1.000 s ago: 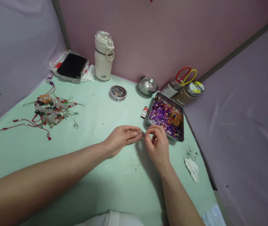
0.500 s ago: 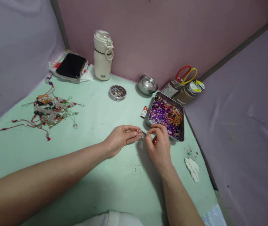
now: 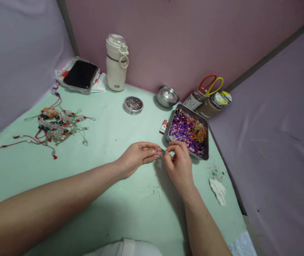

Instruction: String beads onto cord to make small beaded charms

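My left hand (image 3: 137,158) is closed in a pinch on a small cluster of clear beads (image 3: 157,153) at its fingertips, above the middle of the table. Just right of it, my right hand (image 3: 180,165) is closed around a small metal-tipped tool (image 3: 163,152). A bit of red shows between the right-hand fingers; most of the tool is hidden by them. The tip of the tool meets or nearly meets the clear beads. Behind the right hand stands a metal tray (image 3: 206,142) of mixed beads, mostly purple, with a tangle of orange thread (image 3: 198,132).
Finished-looking beaded strings (image 3: 58,126) lie at left. Along the back are a phone (image 3: 81,74), a cream bottle (image 3: 116,71), a round spool case (image 3: 133,105), a metal bowl (image 3: 167,96) and jars, one holding scissors (image 3: 211,85). Crumpled tissue (image 3: 218,192) lies at right.
My right hand has shifted very slightly left, and the tool's tip has moved a little at the beads. My left hand has stayed in place.
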